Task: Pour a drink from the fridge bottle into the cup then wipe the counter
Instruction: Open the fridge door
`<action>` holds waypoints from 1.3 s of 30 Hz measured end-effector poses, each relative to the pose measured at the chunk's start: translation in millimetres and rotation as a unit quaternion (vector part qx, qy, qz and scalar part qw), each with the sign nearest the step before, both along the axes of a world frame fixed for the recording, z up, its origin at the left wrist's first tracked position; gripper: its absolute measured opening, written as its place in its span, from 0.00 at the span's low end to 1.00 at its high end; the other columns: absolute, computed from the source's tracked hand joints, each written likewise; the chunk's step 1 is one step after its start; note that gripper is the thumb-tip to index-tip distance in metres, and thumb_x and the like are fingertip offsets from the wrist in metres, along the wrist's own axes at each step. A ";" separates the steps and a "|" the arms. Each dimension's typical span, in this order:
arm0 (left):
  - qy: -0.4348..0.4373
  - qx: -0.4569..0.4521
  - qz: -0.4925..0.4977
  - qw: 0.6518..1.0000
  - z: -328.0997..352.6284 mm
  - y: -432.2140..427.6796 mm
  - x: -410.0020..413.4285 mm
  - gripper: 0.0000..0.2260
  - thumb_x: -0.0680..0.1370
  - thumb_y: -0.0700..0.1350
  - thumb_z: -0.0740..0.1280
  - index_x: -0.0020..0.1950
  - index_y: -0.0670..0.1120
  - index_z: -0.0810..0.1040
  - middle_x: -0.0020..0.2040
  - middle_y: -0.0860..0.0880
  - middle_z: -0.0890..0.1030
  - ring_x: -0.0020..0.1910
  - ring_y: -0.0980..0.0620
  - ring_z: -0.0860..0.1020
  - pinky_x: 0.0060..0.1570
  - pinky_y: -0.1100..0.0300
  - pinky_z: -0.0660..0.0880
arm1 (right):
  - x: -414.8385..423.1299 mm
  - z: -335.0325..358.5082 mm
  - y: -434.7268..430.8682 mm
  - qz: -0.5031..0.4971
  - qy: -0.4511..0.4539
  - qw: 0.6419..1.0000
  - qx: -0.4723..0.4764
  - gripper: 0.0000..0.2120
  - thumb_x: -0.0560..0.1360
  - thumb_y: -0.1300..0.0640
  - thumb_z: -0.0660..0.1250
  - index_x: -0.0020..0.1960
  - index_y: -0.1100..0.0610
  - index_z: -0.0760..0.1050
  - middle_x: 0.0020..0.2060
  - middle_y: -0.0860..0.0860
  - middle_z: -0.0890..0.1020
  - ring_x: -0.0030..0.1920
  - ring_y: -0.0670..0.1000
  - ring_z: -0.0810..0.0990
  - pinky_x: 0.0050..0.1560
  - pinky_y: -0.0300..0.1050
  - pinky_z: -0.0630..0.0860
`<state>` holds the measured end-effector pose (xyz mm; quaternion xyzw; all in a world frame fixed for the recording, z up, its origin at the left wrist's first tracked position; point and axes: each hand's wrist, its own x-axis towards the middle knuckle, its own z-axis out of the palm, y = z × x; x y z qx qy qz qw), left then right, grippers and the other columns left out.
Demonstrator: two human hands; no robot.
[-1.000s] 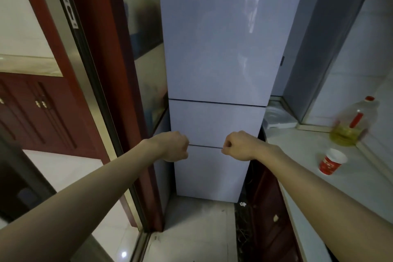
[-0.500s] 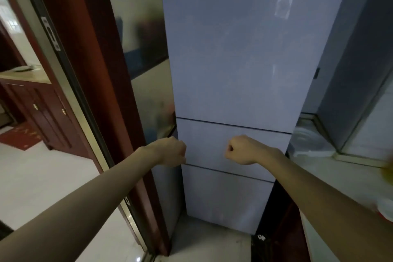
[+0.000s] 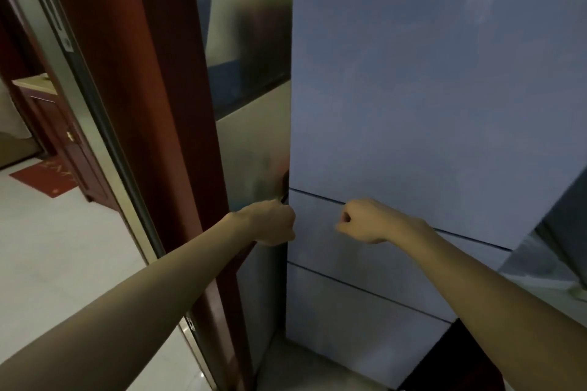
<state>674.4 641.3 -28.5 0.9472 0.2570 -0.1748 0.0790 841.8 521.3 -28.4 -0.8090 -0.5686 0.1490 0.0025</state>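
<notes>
Rust-red door frame (image 3: pixel 127 105) runs top to bottom, left of centre, and a silvery metal door strip (image 3: pixel 79 73) slants just beside it on the left. Out beyond, on the pale tiled floor (image 3: pixel 63 247), a red doormat (image 3: pixel 44 179) lies at the far left edge, near the foot of a dark wooden cabinet (image 3: pixel 58 117) with a small brass knob (image 3: pixel 68 135). Bottom right corner: a dark red cabinet front (image 3: pixel 460 359).

Red-brown door frame (image 3: pixel 127 105) runs from 11 to 6 o'clock. Silver metal door rail (image 3: pixel 84 89) along its left side. Pale glossy floor tiles (image 3: pixel 63 247) at 8. Red mat (image 3: pixel 44 179) at 9, just beside dark wood cabinet (image 3: pixel 54 124) with brass knob (image 3: pixel 68 135). Grey wall (image 3: pixel 565 200) at 3. Pale counter (image 3: pixel 546 282) at 4. Light dim.
</notes>
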 end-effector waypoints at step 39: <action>-0.469 -0.259 0.340 0.773 -35.9 108.7 106.7 0.21 0.77 0.36 0.64 0.70 0.40 0.70 0.62 0.46 0.77 0.62 0.46 0.76 0.59 0.53 0.74 | 20.8 61.9 222.9 0.264 -0.536 0.802 0.027 0.11 0.79 0.52 0.63 0.41 0.56 0.72 0.48 0.51 0.79 0.63 0.57 0.70 0.75 0.55 0.53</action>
